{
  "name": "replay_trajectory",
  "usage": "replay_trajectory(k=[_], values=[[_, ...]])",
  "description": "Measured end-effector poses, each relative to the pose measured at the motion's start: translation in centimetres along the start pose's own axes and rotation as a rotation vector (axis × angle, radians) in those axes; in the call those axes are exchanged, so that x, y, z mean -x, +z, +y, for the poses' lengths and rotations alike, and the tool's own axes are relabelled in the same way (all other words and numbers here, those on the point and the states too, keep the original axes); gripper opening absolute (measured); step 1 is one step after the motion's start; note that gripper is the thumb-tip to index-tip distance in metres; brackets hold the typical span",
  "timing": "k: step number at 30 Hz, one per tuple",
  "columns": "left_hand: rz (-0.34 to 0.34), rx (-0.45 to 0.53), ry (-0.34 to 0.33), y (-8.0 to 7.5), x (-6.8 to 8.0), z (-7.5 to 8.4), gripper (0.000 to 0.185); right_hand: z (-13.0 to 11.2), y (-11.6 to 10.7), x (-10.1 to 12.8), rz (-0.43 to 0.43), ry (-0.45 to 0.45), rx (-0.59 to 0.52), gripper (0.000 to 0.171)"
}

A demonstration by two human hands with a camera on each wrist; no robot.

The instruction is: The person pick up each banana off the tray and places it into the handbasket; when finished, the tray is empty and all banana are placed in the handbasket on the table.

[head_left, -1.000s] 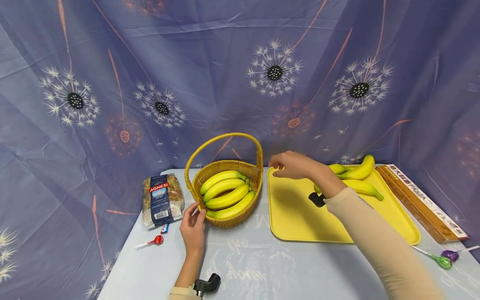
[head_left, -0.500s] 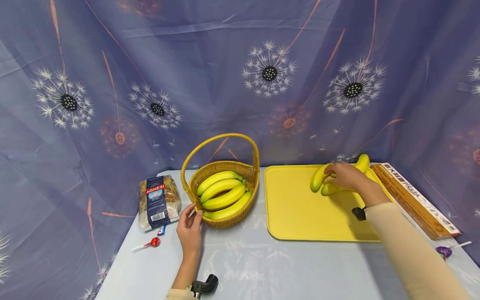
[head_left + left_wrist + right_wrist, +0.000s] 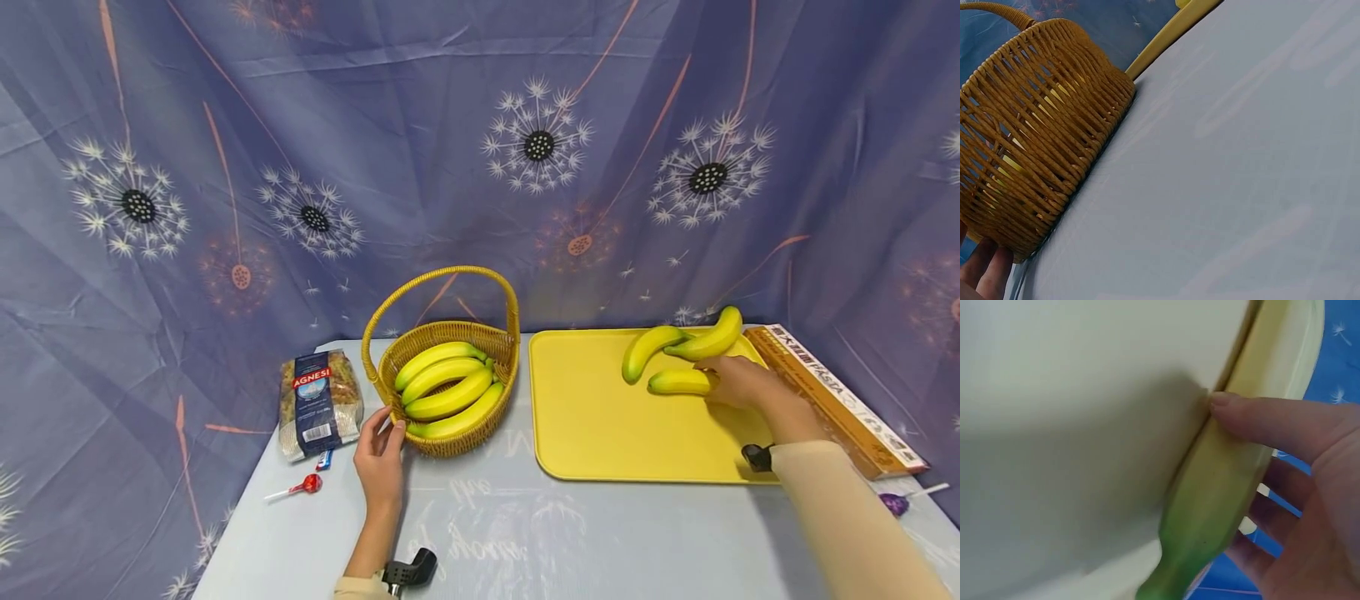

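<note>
- My right hand curled round the near banana on the yellow tray; half a second earlier it covered all three.
- My left hand stayed against the wicker basket, fingers relaxed.
- The basket of bananas had not shifted on the counter.

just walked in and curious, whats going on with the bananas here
A person's right hand grips one banana lying on the yellow tray, where two more bananas lie beside it. Their left hand touches the side of the wicker basket, which already holds four bananas.
</note>
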State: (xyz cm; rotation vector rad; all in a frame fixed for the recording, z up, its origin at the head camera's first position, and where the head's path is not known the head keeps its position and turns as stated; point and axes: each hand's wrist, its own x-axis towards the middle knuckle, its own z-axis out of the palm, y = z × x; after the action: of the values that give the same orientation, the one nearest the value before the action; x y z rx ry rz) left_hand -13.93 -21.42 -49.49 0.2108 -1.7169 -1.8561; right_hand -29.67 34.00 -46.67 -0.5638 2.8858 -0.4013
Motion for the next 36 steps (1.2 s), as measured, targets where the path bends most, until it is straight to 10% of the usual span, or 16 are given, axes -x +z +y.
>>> replay_trajectory(k=[25,36], values=[[-0.008,0.002,-0.009,-0.2,0.1,-0.2,0.035,-4.5,0.1,-0.1,-0.213,-0.043,-0.097,0.062],[-0.014,0.035,0.002,-0.2,-0.1,-0.3,0.035,-12.2,-2.6,-1.9,-0.141,-0.188,-0.087,0.053]])
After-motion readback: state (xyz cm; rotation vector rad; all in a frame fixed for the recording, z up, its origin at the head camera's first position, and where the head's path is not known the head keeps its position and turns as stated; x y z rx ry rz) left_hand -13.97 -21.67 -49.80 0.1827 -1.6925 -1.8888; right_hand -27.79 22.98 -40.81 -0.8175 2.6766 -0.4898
